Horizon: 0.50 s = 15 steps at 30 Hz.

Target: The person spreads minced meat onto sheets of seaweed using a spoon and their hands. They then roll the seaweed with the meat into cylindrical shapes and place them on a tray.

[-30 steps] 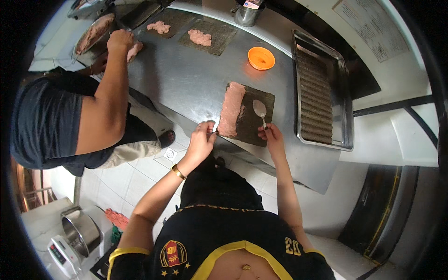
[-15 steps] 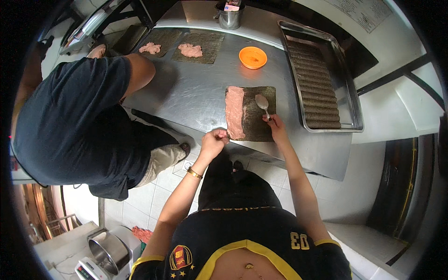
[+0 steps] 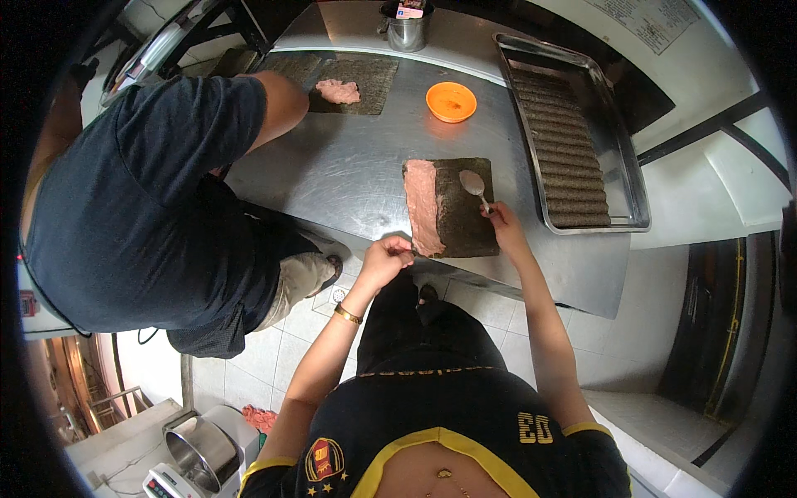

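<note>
A dark seaweed sheet [image 3: 470, 222] lies on the steel table in front of me. Along its left side runs a flattened strip of pale pink minced meat [image 3: 424, 207]. With thumb and fingers pinched together, my left hand [image 3: 387, 264] grips the sheet's near left corner at the table edge. My right hand [image 3: 505, 227] is closed round the handle of a metal spoon [image 3: 473, 183]. The spoon's bowl, with some pink smear on it, hovers over or rests on the uncovered right part of the sheet; which one, I cannot tell.
An orange bowl [image 3: 451, 102] stands beyond my sheet. To the right, a metal tray [image 3: 621, 166] holds several seaweed rolls [image 3: 564, 149]. Another seaweed sheet [image 3: 378, 79] bears a meat lump [image 3: 339, 91]. A co-worker [image 3: 158, 199] leans over the table at left. A metal pot [image 3: 407, 33] sits behind.
The co-worker's arm has moved right, now covering the far left meat lump. My hands keep their holds on the spoon and the sheet's corner; the spoon has barely shifted over the sheet.
</note>
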Motion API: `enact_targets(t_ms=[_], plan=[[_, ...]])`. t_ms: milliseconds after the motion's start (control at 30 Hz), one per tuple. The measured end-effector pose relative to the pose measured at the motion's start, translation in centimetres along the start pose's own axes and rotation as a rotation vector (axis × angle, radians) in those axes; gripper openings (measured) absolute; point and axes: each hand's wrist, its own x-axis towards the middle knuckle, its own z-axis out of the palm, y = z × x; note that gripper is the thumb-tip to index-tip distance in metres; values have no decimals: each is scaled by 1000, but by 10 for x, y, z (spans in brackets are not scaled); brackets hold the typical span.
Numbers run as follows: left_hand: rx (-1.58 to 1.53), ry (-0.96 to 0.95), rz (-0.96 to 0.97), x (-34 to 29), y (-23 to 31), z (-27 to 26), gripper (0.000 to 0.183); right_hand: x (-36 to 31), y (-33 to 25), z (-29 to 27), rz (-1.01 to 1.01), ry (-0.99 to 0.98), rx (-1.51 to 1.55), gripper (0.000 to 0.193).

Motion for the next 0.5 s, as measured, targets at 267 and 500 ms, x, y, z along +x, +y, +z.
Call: enact_targets(t_ms=[267, 500], plan=[[-143, -41, -12, -4, -24, 28, 7, 10, -15, -3, -43, 266, -279, 18], [109, 33, 78, -3, -27, 16, 23, 13, -29, 3, -148, 349, -359, 17]])
